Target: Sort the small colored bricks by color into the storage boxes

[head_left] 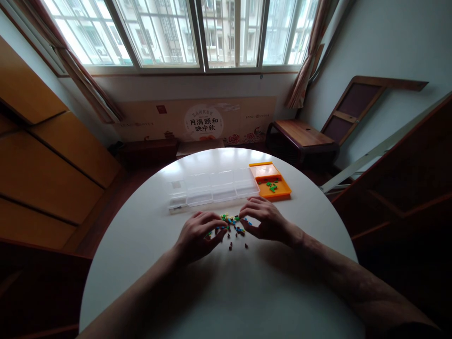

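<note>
A loose pile of tiny toy bricks (231, 220), green, yellow, blue and dark brown, lies on the white round table (226, 292). My left hand (202, 233) reaches into its left side. Thumb and forefinger come together there, and whatever is between their tips is too small to make out. On the pile's right side is my right hand (265, 220), fingers bent and thumb apart from them, close to blue and green pieces. A few brown bricks (230, 246) lie apart, nearer to me.
Beyond my hands stands a clear plastic compartment box (223, 195). Touching its right end is an orange tray (282, 190) with several green pieces inside and a translucent cover over its far part. A wooden chair (303, 134) stands past the table, and windows line the wall behind.
</note>
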### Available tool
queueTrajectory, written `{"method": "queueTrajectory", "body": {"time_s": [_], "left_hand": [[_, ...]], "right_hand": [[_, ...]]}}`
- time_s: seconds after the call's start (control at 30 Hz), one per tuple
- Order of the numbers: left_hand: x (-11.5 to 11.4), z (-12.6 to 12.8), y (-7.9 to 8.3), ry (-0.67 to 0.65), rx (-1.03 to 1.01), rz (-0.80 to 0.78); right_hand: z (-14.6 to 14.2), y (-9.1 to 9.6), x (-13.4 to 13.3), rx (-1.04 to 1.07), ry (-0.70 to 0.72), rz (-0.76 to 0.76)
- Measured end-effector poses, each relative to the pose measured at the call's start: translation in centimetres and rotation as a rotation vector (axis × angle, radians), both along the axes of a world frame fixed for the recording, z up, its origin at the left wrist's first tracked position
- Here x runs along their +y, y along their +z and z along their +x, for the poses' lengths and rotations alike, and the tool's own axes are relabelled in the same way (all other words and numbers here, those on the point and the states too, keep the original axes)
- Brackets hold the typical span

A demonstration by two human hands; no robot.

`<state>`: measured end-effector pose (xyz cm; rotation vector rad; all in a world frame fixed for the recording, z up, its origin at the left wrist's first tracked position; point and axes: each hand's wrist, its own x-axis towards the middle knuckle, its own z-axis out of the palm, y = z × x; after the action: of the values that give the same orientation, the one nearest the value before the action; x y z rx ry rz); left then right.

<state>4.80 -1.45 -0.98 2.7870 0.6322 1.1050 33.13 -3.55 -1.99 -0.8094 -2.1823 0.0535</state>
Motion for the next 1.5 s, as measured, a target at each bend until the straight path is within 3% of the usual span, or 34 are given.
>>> {"method": "queueTrajectory", "body": {"time_s": [0.17,0.33,0.47,0.73,0.97,1.5], "left_hand": [[1.9,-2.4,-0.1,0.054,0.098,-0.016],[2.8,-4.6,1.3,0.074,0.213,-0.106],[2.7,-5.6,2.7,0.055,0.294,-0.220],[2.4,-5.7,3.0,-0.045,0.385,-0.449],[2.7,-5.8,2.2,-0.072,0.372,-0.494],[2.9,-6.1,2.7,-0.083,0.331,-0.664]], "right_hand": [[3.4,-0.7,1.7,0.081,-0.420,-0.044],[7.3,-1.4,3.4,0.134,-0.689,-0.109],[8.4,-1.8,3.9,0.150,-0.813,-0.167],[7.3,-2.0,3.6,0.152,-0.724,-0.176],[6.8,-1.9,3.4,0.165,-0.675,-0.163],[6.4,-2.0,3.4,0.166,-0.602,-0.160]]}}
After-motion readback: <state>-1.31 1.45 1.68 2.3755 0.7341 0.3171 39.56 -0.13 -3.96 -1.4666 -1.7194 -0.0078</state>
